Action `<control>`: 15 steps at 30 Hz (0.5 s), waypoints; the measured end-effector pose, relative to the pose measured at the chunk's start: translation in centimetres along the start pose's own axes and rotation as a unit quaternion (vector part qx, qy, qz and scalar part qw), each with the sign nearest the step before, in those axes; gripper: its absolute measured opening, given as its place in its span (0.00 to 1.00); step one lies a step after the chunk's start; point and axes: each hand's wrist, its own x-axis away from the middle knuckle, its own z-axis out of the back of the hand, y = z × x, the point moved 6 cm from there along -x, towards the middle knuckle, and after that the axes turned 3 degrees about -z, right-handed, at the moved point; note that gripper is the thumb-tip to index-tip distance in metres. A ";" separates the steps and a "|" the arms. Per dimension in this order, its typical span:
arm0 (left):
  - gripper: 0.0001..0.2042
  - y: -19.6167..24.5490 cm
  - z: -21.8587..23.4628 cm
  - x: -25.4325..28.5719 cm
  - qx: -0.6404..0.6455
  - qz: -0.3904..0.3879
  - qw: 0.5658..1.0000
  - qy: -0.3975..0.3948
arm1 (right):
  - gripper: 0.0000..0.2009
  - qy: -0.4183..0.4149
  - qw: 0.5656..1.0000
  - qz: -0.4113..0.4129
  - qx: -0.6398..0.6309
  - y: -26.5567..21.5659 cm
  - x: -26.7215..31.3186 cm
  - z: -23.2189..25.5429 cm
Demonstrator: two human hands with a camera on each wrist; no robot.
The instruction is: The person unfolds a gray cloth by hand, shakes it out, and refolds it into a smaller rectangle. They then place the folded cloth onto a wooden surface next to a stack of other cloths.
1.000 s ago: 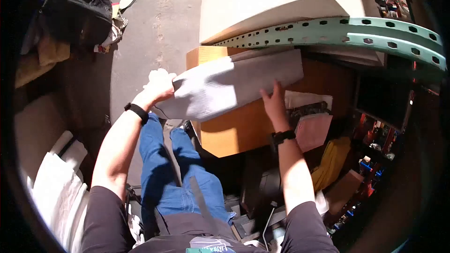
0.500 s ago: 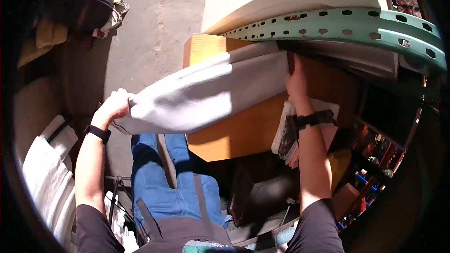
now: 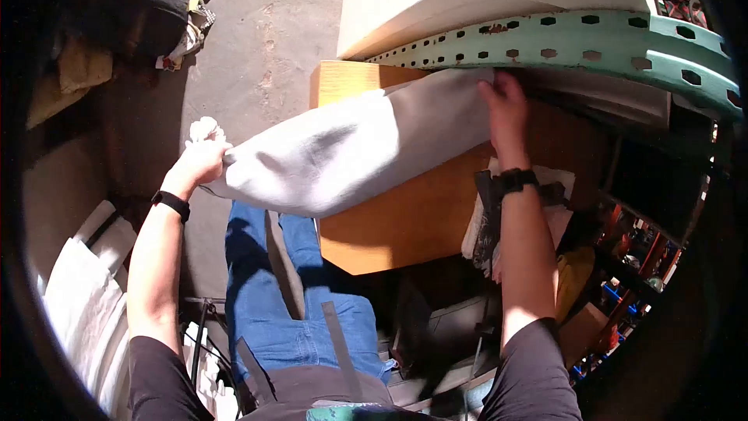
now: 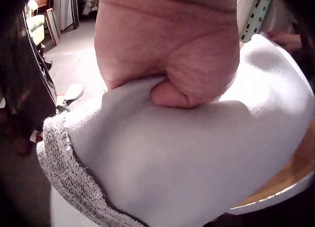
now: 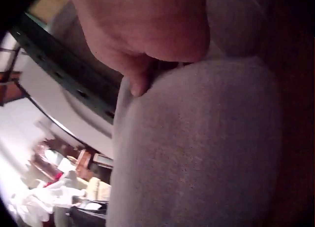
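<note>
A light grey cloth (image 3: 327, 152) is stretched between both hands above a wooden tabletop (image 3: 397, 222). My left hand (image 3: 199, 164) grips its left end, and a bunched white bit of fabric (image 3: 207, 129) sticks up beyond the knuckles. In the left wrist view the thumb (image 4: 172, 95) presses on the cloth, the other fingers hidden; a speckled knit band (image 4: 74, 173) runs along its edge. At the far right corner my right hand (image 3: 508, 113) pinches the cloth, and its thumb (image 5: 140, 84) shows in the right wrist view. The middle of the cloth sags in a fold.
A green perforated metal beam (image 3: 545, 43) crosses behind the table, with a large white box-like piece (image 3: 483, 0) beyond. Folded cloths (image 3: 557, 226) lie beside the right forearm. White fabric (image 3: 86, 320) is piled at left, and a black bag (image 3: 140, 0) sits far left.
The right hand has shifted right and farther back to the cloth's far corner, and the left hand has moved left. The cloth is now spread wider, with a deeper sag.
</note>
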 end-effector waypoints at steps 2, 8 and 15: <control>0.15 -0.5 -0.3 -0.1 0.043 0.026 0.998 -0.045 | 0.23 -0.020 0.998 0.006 0.057 2.9 -1.4 -2.3; 0.11 -2.7 -2.3 -0.7 0.115 -0.007 0.992 0.058 | 0.33 0.034 0.986 -0.085 0.141 4.6 0.9 -3.5; 0.14 -4.1 -2.2 0.6 0.125 0.029 0.992 0.019 | 0.21 -0.032 0.976 -0.153 0.150 -2.5 7.0 4.5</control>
